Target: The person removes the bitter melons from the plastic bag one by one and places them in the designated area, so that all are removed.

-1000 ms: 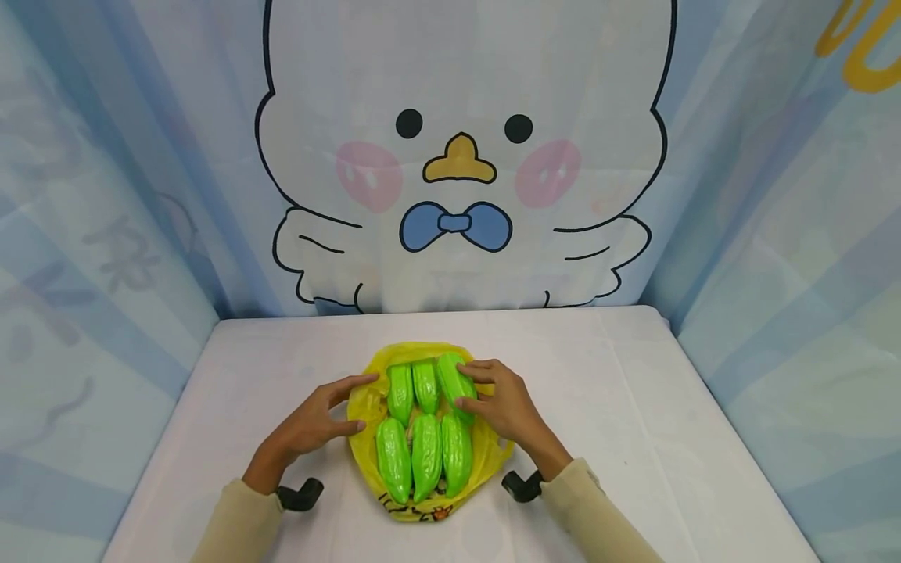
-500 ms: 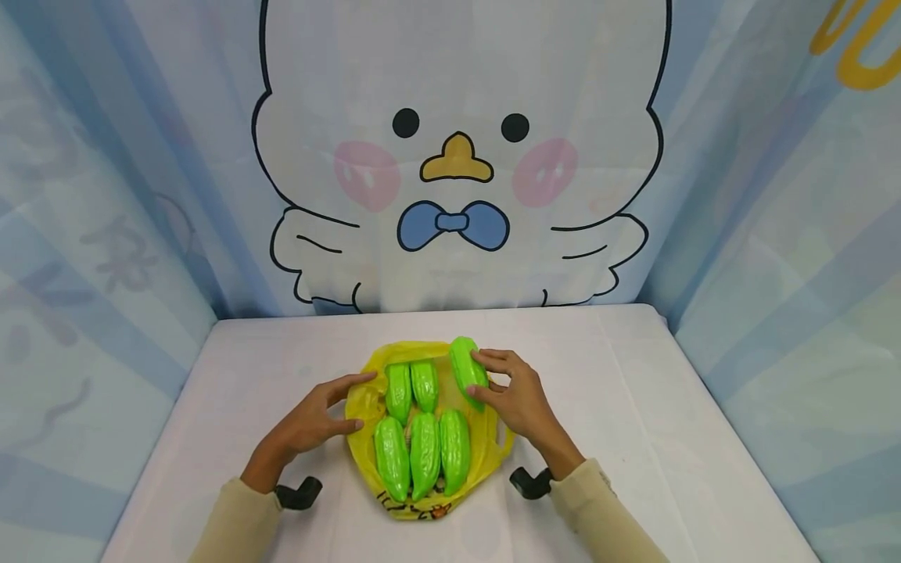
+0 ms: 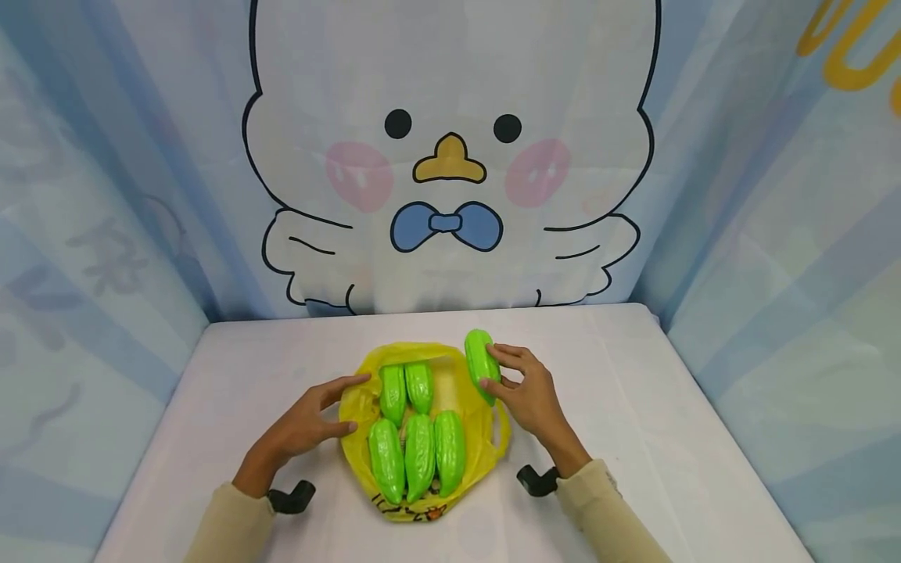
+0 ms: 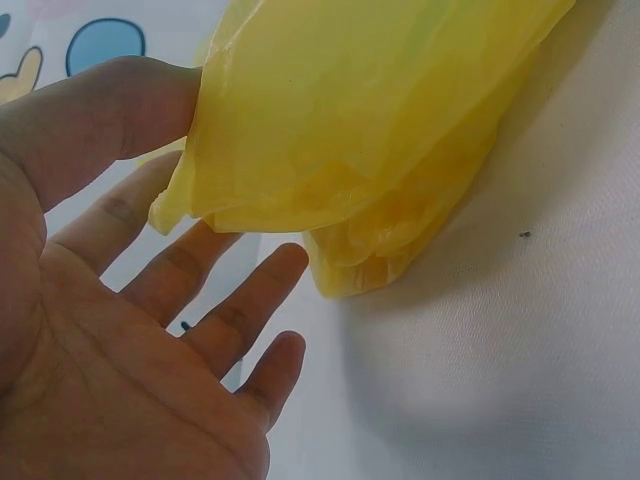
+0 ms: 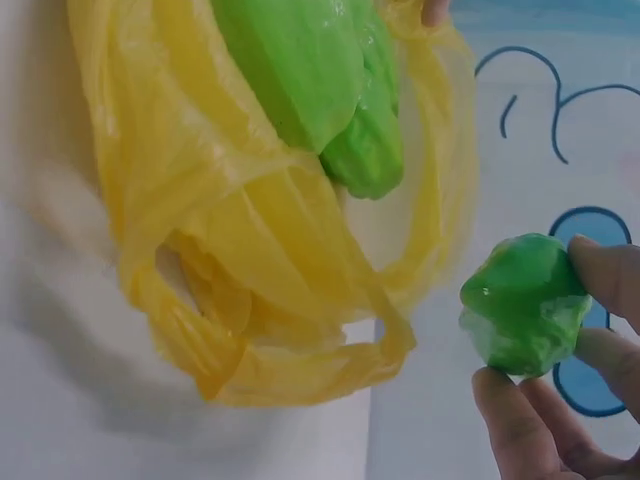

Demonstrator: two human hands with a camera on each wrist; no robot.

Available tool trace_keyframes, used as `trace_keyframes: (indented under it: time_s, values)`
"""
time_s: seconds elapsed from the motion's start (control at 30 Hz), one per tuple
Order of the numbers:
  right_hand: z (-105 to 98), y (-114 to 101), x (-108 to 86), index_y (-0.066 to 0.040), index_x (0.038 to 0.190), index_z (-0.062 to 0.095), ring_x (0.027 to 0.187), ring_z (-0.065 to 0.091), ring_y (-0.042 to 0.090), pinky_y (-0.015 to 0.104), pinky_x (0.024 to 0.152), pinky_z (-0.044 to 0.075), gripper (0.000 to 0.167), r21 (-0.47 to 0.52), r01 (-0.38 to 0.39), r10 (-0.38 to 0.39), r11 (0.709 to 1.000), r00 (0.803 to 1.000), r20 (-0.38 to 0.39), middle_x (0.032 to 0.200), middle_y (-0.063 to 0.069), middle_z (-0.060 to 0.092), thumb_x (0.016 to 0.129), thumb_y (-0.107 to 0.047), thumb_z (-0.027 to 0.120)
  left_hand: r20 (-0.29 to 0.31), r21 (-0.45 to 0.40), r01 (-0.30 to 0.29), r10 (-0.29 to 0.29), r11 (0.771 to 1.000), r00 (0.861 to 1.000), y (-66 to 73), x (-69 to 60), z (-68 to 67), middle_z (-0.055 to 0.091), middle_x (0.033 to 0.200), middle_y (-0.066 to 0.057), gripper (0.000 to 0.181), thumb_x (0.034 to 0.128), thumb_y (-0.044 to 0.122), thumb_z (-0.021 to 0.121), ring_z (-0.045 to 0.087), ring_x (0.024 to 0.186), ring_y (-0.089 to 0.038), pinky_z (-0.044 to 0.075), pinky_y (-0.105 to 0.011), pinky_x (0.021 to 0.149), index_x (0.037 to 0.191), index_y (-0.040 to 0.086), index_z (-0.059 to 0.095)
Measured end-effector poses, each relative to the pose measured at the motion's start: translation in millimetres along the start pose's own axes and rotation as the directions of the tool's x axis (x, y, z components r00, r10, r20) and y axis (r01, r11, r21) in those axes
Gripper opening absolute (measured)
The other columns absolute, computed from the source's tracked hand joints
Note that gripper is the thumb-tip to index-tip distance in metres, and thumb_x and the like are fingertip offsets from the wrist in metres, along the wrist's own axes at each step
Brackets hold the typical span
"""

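My right hand [image 3: 531, 395] pinches a green bitter melon [image 3: 481, 361] between thumb and fingers, raised above the right rim of a yellow plastic bag [image 3: 486, 438]. In the right wrist view this bitter melon [image 5: 525, 305] appears end-on, bumpy and glossy, apart from the bag. Several more bitter melons [image 3: 420, 457] lie in the spread-open bag, in a back row and a front row. My left hand [image 3: 306, 422] rests at the bag's left edge, thumb and index finger apart. In the left wrist view its thumb touches the yellow plastic [image 4: 350, 120], and the other fingers extend loosely.
A white-covered table [image 3: 633, 438] lies beneath the bag. Printed curtains close in the sides, and a cartoon backdrop [image 3: 450, 258] stands behind the table's far edge. Black curved pieces [image 3: 538, 481] stick out by both wrists.
My right hand has lifted the bitter melon out of the bag's back row and carried it up and right. My left hand has stayed at the bag's edge.
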State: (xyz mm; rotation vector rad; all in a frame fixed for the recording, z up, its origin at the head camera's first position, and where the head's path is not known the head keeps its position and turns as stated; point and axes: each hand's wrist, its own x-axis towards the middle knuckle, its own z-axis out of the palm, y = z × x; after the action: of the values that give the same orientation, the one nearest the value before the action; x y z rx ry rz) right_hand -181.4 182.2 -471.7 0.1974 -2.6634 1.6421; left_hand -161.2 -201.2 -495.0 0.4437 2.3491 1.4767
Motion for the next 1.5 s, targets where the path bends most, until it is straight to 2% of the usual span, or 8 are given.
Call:
trace_keyframes:
  time_s: [0.23,0.47,0.7,0.8,1.17,1.5]
  values:
    - [-5.5,10.8,-0.5,-0.017,0.149,0.063,0.147,0.054,0.029,0.033,0.106,0.057,0.06,-0.002,-0.025,0.025,1.0,0.999,-0.042,0.158,0.003,0.051,0.093,-0.014,0.083,0.0,0.013,-0.025,0.025,1.0,1.0,0.3,-2.2,-2.0,0.037,0.17,-0.022,0.073,0.0959,0.015,0.077,0.025,0.159,-0.054,0.021,-0.078,0.125,0.162,0.011,0.045]
    - [-10.9,21.9,0.2,-0.019,0.149,0.063,0.147,0.054,0.028,0.032,0.105,0.057,0.061,-0.006,-0.065,0.065,0.998,0.995,-0.075,0.157,0.001,0.052,0.092,-0.013,0.084,-0.004,0.013,-0.008,0.008,1.0,1.0,-2.0,-2.9,-3.8,0.037,0.171,-0.021,0.074,0.0957,0.015,0.078,0.025,0.159,-0.054,0.02,-0.078,0.125,0.162,0.013,0.045]
    - [-16.4,30.9,0.5,-0.016,0.149,0.063,0.147,0.054,0.032,0.034,0.106,0.057,0.061,-0.001,-0.072,0.072,0.997,0.993,-0.094,0.158,0.005,0.052,0.091,-0.011,0.084,-0.002,-0.002,0.003,-0.003,1.0,1.0,-2.8,-3.6,-4.3,0.036,0.171,-0.02,0.074,0.0955,0.014,0.077,0.024,0.159,-0.054,0.019,-0.078,0.125,0.162,0.014,0.045]
    - [-17.9,34.3,-0.3,-0.018,0.15,0.062,0.148,0.052,0.032,0.035,0.108,0.056,0.062,-0.009,-0.096,0.095,0.995,0.991,-0.093,0.159,0.005,0.051,0.092,-0.013,0.083,0.004,0.001,-0.004,0.004,1.0,1.0,-1.7,-4.2,-5.0,0.035,0.171,-0.021,0.074,0.0961,0.014,0.077,0.024,0.158,-0.055,0.021,-0.079,0.123,0.163,0.013,0.044]
    - [-16.3,48.8,-3.3,-0.02,0.151,0.061,0.148,0.051,0.033,0.048,0.116,0.052,0.06,-0.037,-0.146,0.142,0.989,0.984,-0.106,0.159,0.006,0.053,0.094,-0.017,0.082,0.002,0.007,-0.013,0.013,1.0,1.0,-6.4,-4.0,-6.0,0.035,0.171,-0.022,0.075,0.0955,0.012,0.077,0.025,0.158,-0.056,0.021,-0.079,0.123,0.163,0.013,0.044]
    - [-14.5,61.1,-3.2,-0.017,0.15,0.062,0.15,0.049,0.035,0.045,0.113,0.054,0.061,-0.078,-0.177,0.164,0.981,0.975,-0.148,0.158,0.01,0.055,0.093,-0.013,0.083,0.004,-0.01,0.001,-0.001,1.0,1.0,-7.6,-3.4,-4.0,0.035,0.172,-0.02,0.075,0.0948,0.012,0.078,0.025,0.158,-0.057,0.02,-0.081,0.123,0.163,0.016,0.045]
